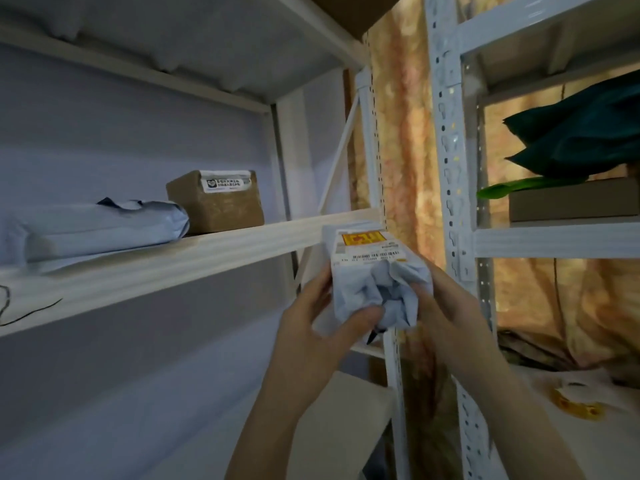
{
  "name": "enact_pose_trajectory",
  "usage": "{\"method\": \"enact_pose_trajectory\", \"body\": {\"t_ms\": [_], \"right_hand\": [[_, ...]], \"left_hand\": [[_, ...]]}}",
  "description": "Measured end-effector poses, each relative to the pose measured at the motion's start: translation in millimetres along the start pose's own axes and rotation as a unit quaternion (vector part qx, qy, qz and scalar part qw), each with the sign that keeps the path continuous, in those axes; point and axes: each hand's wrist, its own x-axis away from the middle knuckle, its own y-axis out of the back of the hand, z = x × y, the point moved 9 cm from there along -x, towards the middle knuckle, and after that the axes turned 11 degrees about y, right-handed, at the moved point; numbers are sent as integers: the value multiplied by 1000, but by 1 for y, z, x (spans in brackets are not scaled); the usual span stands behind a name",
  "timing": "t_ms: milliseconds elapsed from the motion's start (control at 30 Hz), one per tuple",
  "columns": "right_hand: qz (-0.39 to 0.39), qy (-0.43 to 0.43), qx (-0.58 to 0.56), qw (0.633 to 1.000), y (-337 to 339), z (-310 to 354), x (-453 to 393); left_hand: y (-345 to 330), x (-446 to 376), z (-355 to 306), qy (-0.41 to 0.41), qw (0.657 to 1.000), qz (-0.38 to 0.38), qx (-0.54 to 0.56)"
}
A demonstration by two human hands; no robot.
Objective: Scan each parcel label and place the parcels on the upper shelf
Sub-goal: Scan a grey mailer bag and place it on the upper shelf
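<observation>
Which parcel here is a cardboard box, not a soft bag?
The brown box on the shelf; the grey bag beside it and the held parcel are soft.

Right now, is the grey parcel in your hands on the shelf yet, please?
Not yet: the grey parcel is held by both hands, left hand, right hand, before the shelf edge.

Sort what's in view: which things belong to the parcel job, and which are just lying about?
Job: grey bag parcel held in left hand and right hand; grey bag and brown box on the shelf.
Lying about: dark green cloth, yellow tape roll.
</observation>
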Motion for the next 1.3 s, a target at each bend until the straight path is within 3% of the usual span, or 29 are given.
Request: {"method": "enact_pose_trajectory", "body": {"t_ms": [233, 500, 633, 800, 1000, 1167, 1300], "right_hand": [[-6, 74, -14, 997, -3, -46, -94], [51, 88, -86, 991, -24, -122, -160], [82, 75, -152, 982, -45, -166, -182], [97, 93, -159, 978, -60, -192, -207], [128, 105, -83, 983, -82, -207, -224], [79, 138, 10, 987, -81, -203, -223], [94, 133, 61, 985, -84, -199, -220]], "left_hand": [[31, -82, -12, -102, 978, -164, -79], [34, -137, 10, -59, 927, -285, -237], [38, -157, 23, -13, 873, -351, -337], [39, -171, 19, 40, 751, -442, -489], [52, -181, 13, 149, 622, -488, -594], [61, -186, 10, 179, 596, -497, -604], [54, -185, 8, 177, 593, -500, -605]]}}
